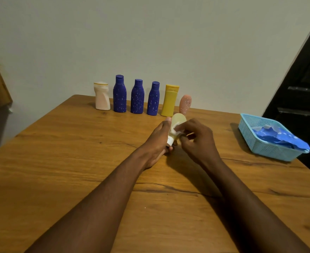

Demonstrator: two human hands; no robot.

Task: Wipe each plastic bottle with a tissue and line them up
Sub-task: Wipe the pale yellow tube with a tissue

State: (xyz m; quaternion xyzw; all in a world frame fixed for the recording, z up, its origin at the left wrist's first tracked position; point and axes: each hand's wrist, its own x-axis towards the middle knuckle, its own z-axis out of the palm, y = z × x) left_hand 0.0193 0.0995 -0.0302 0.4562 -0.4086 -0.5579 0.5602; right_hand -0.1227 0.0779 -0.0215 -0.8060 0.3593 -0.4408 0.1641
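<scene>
both hands meet over the middle of the table (59, 161): my left hand (157, 141) is wrapped round the cap end of the pale bottle (179, 118), holding it off the wood with the white cap (170, 141) toward me and the rounded end pointing at the row, while my right hand (198, 141) pinches a small wad of tissue (176, 129) against the bottle's upper face. to wipe it well i'd keep the left grip low by the cap so the body is left bare, drag the tissue along its length, then roll the bottle in the left fingers so the hidden side gets its turn. the part under my palm will need a regrip, and the cap wants a pass too. the wad looks small, so i'd press it flat rather than let bare fingertips smear the plastic. beyond the hands, along the far edge by the wall, stand a white bottle (102, 96), three blue bottles (119, 95) (137, 97) (153, 99), a yellow bottle (169, 101) and a pink bottle (185, 104), which seems to lean and is partly hidden by the pale one. i judge the free place to be just right of the pink bottle, and with a leaning neighbour there i'd come in from the front and set down gently. well off to the right sits a basket (249, 136) with a blue packet (278, 136) in it, out of the path, and a dark door (305, 88) stands beyond.
</scene>
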